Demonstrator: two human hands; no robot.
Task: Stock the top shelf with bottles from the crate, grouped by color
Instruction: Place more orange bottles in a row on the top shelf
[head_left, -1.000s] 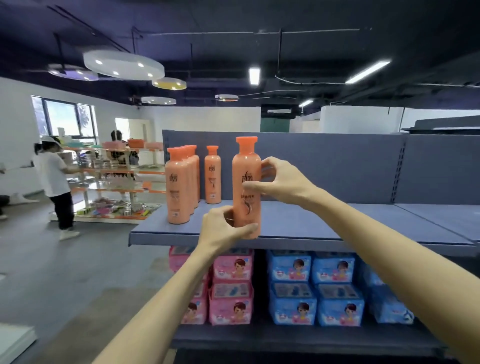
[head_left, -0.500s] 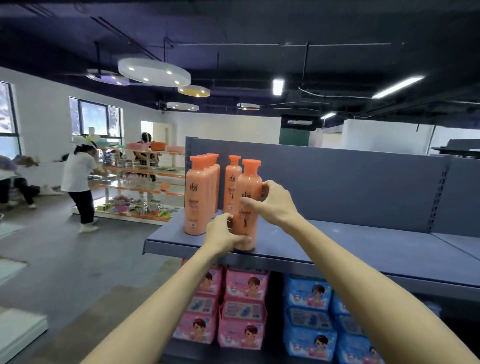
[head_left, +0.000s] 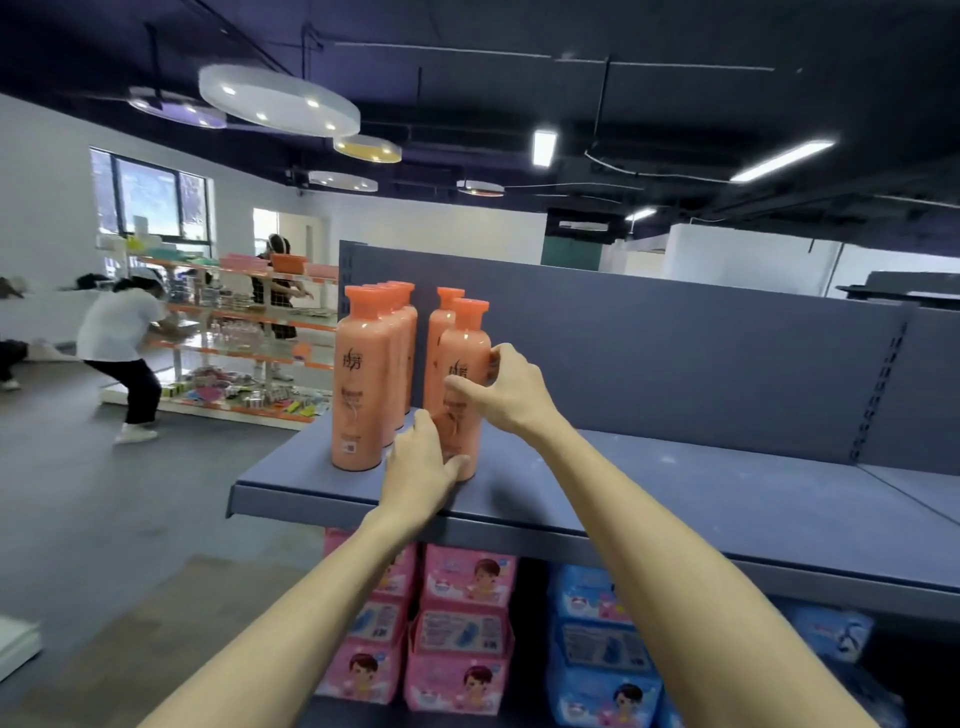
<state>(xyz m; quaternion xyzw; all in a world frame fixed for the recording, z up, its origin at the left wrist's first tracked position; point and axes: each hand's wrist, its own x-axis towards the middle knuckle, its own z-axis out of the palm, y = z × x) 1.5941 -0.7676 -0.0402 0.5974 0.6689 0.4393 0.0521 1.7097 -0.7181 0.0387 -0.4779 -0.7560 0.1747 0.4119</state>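
6 orange btls (head_left: 464, 364), top shelf (head_left: 675, 499)

ceiling (head_left: 675, 62): dark, exposed pipes
round lamps (head_left: 280, 101): hanging below the ceiling, lit
window (head_left: 150, 197): under those lamps, white wall
floor (head_left: 78, 493): grey, beneath the window

pink packs (head_left: 460, 629) beside blue packs (head_left: 602, 660) below.
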